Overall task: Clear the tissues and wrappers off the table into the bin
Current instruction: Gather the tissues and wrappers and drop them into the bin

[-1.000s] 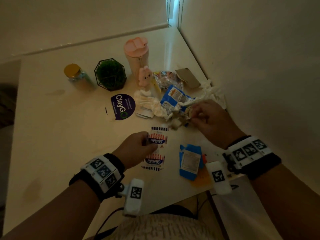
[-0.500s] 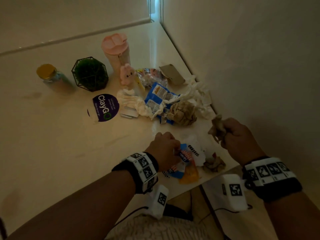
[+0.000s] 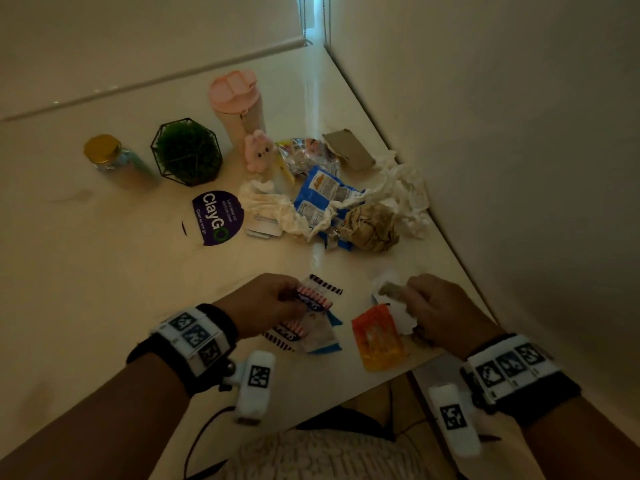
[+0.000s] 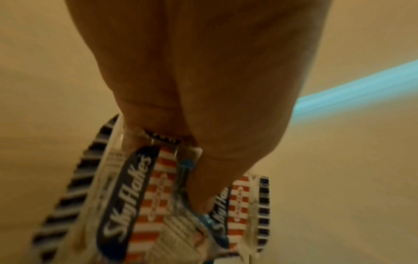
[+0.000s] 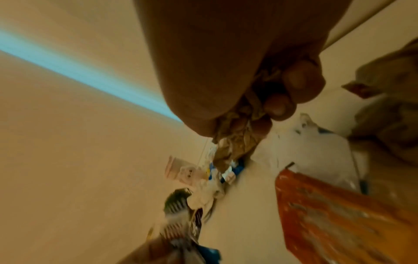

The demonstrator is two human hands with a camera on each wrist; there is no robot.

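Near the table's front edge my left hand (image 3: 277, 299) pinches two striped SkyFlakes wrappers (image 3: 317, 294); the left wrist view shows the fingers (image 4: 203, 178) clamped on these wrappers (image 4: 126, 196). My right hand (image 3: 433, 306) grips a crumpled brown paper wad (image 3: 391, 289), with fingertips (image 5: 280, 105) curled round the wad (image 5: 235, 146). It sits on a white tissue (image 3: 394, 310) beside an orange wrapper (image 3: 377, 337). Farther back lies a pile: blue wrapper (image 3: 322, 195), brown paper ball (image 3: 370, 226), white tissues (image 3: 405, 195), foil wrapper (image 3: 304, 154). No bin is in view.
At the back stand a pink tumbler (image 3: 235, 105), a pink bunny toy (image 3: 258, 150), a green plant in a wire holder (image 3: 187, 154) and a gold-lidded jar (image 3: 107, 157). A purple ClayGo sticker (image 3: 216, 218) lies mid-table. The wall (image 3: 519, 168) runs along the table's right side.
My right hand took a brown paper wad from the pile, lifted it, and came down onto the white tissue near the front edge. My left hand gathered the striped wrappers.
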